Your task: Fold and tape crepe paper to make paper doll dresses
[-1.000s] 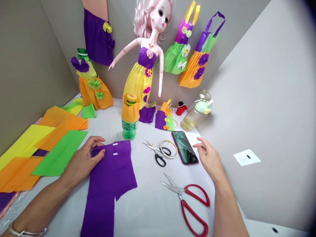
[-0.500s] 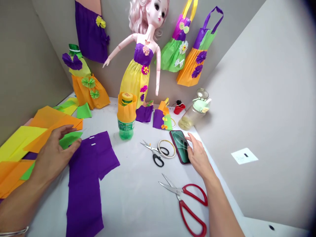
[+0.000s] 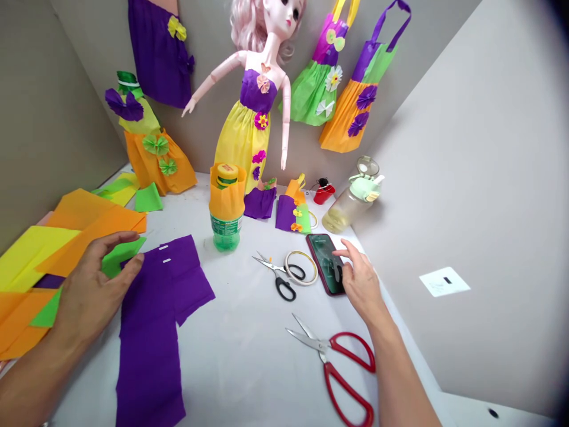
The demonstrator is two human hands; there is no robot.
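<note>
My left hand hovers at the left with thumb and fingers apart, holding nothing. Beside its thumb lies a purple sheet of crepe paper bearing two small white strips. A green piece of paper shows between its thumb and fingers. At the right, my right hand is over the smartphone, index finger stretched toward the screen and other fingers loosely bent, gripping nothing. Left of the phone lie a tape roll and black-handled scissors. Large red-handled scissors rest nearer me, blades parted.
A doll in a purple and yellow dress stands at the back. Before it is a green bottle wrapped in orange paper. Coloured sheets pile up at left. A water bottle stands by the right wall. Paper dresses hang behind.
The phone's screen has turned darker, with its display changed. My right index finger has shifted slightly over it. The view has tilted a little; my left hand stays nearly in place.
</note>
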